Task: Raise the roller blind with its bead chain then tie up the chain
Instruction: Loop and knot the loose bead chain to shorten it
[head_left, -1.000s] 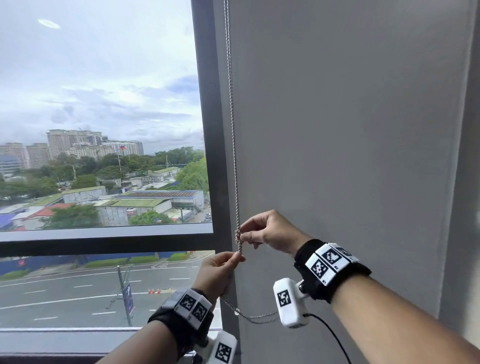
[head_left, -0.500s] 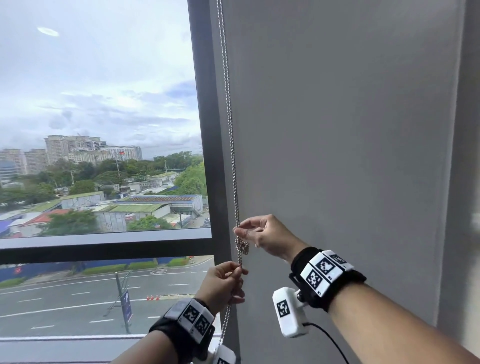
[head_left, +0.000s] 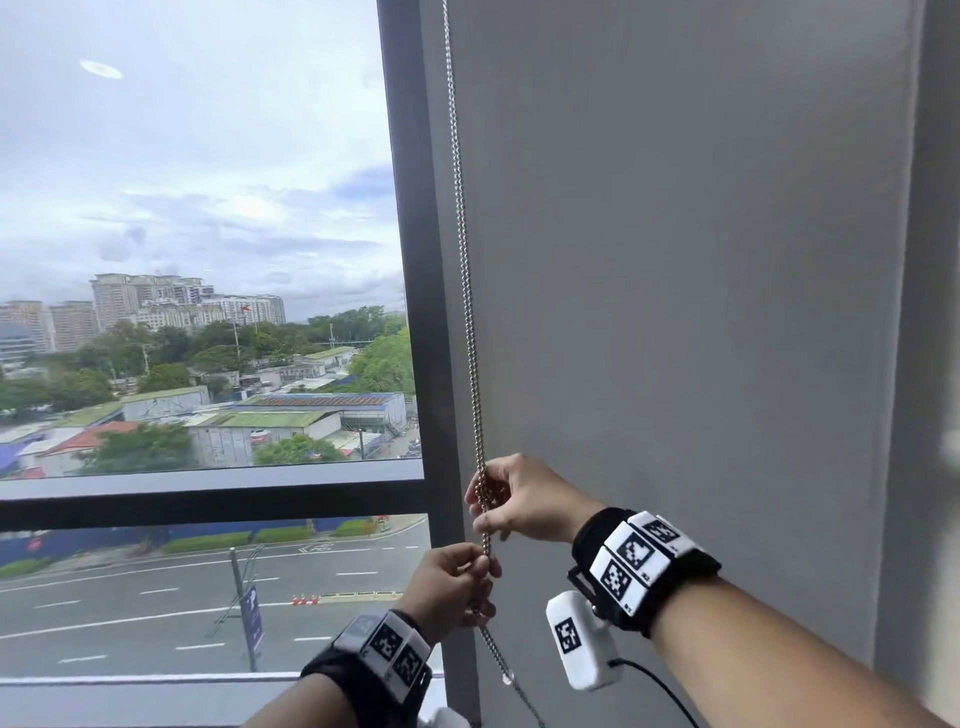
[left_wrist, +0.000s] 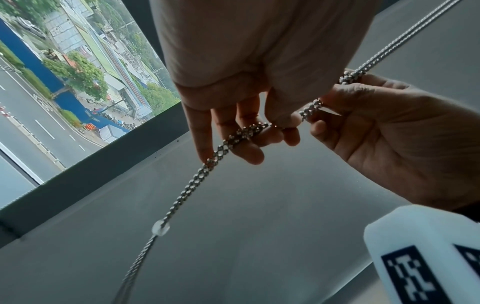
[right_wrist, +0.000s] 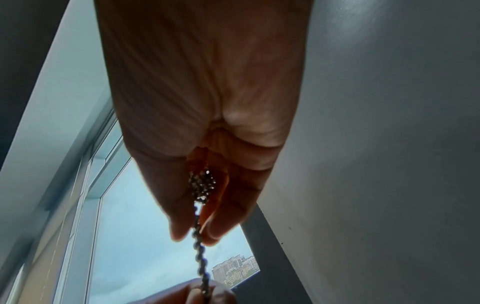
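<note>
The metal bead chain (head_left: 464, 270) hangs doubled along the dark window frame (head_left: 415, 260). My right hand (head_left: 480, 501) pinches a bunched knot of beads (right_wrist: 202, 184) in that chain. Just below, my left hand (head_left: 485, 564) grips both strands between thumb and curled fingers (left_wrist: 242, 152). The two hands are nearly touching. Under the left hand the chain's tail (left_wrist: 193, 184) runs down past a clear connector bead (left_wrist: 161, 227). The window glass (head_left: 197, 260) is uncovered, and no blind fabric shows over it.
A plain grey panel (head_left: 675, 260) fills the right side, close behind the chain. A horizontal frame bar (head_left: 208, 501) crosses the window at hand height. A white wrist camera unit (head_left: 582, 642) with a black cable hangs under my right wrist.
The slack loop that hung below my hands is gone and the chain now runs taut. My left hand slid lower on the strands, and my right hand closed round the knot.
</note>
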